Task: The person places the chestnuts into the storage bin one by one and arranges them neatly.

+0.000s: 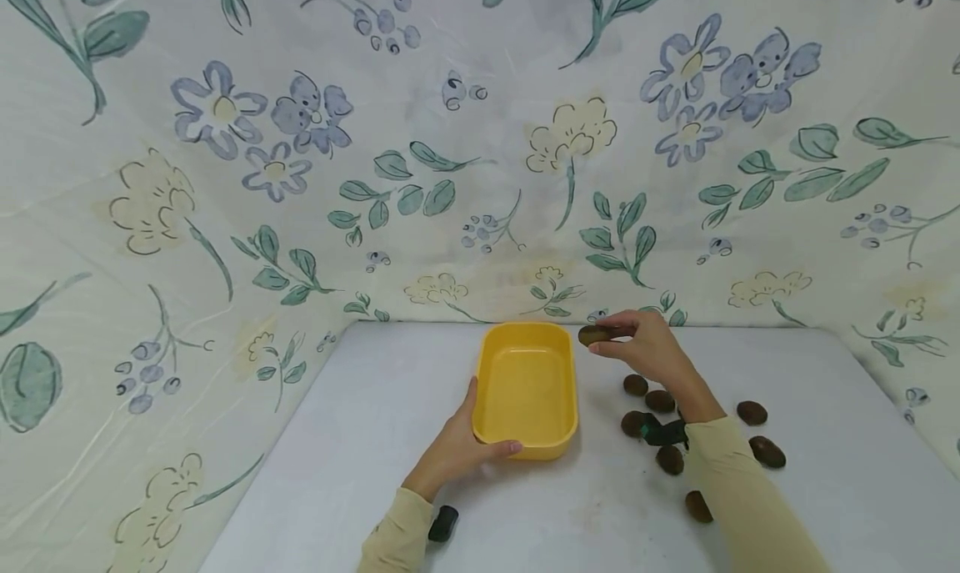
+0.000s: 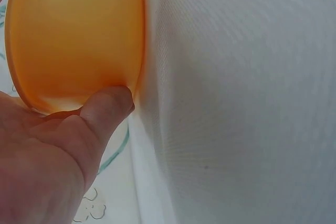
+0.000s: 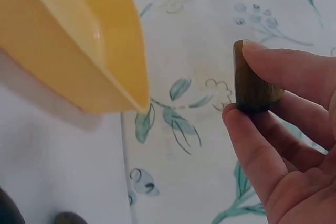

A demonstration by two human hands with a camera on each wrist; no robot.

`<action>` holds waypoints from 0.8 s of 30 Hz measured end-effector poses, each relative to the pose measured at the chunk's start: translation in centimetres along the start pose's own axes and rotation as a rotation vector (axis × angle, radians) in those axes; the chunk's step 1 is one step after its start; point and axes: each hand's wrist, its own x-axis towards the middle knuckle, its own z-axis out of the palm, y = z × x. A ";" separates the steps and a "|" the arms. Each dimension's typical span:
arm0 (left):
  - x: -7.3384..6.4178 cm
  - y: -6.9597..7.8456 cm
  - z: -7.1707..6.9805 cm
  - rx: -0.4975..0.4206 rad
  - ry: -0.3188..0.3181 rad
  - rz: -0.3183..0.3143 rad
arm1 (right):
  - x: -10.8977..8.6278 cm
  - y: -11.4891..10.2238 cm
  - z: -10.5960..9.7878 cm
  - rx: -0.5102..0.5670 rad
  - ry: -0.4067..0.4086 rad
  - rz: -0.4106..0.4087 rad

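A yellow rectangular tub (image 1: 549, 451) stands on the white table. My left hand (image 1: 459, 439) grips its near left corner, thumb along the near wall and fingers up the left side. In the left wrist view the thumb presses against the tub's outer wall (image 2: 79, 35). Just beyond the tub's far right corner, my right hand (image 1: 651, 349) pinches a brown kiwi (image 1: 594, 334) in the air. The right wrist view shows that kiwi (image 3: 254, 85) between thumb and fingertips, apart from the tub wall.
Several more kiwis (image 1: 670, 459) lie on the table right of the tub, some partly behind the right forearm. Two of them (image 1: 767, 451) lie right of that arm. A flower-printed cloth (image 1: 510, 139) rises behind the table's far edge. Black devices (image 1: 443, 524) sit at both wrists.
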 end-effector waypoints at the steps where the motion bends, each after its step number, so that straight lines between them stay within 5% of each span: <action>1: 0.0 0.0 0.0 0.006 0.001 -0.004 | 0.2 -0.2 0.3 0.009 -0.002 -0.007; 24: -0.2 0.0 -0.1 0.024 -0.002 -0.007 | 4.1 -2.1 6.6 0.107 -0.031 0.010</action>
